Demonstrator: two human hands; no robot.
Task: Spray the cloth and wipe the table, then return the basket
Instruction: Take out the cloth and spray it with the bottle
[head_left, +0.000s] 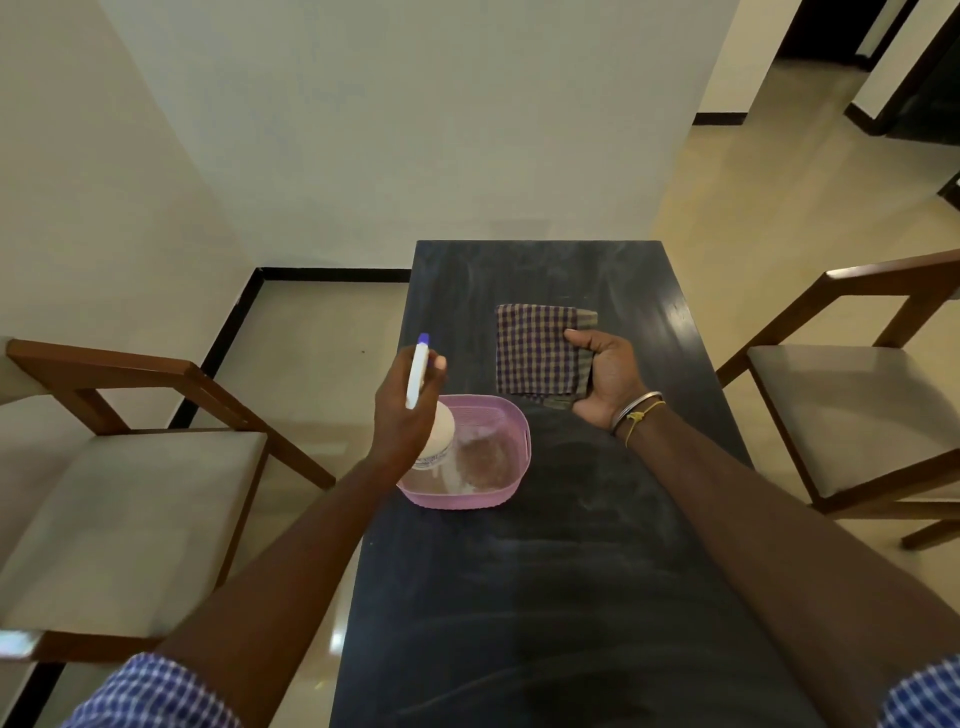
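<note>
My left hand (402, 410) grips a white spray bottle (434, 434) with a blue-tipped nozzle, held over the left side of a pink plastic basket (511, 480). The nozzle points up and away from me. My right hand (608, 379) holds a folded purple-and-beige checked cloth (535, 351) by its right edge, thumb on top, above the dark table (545, 597). The cloth is to the right of the bottle. The basket stands on the table near its left edge, with something brownish and blurred inside it.
Wooden chairs with beige seats stand on both sides: one chair (119, 493) at the left, another chair (857, 405) at the right. The table's far end meets a white wall. A doorway opens at the upper right.
</note>
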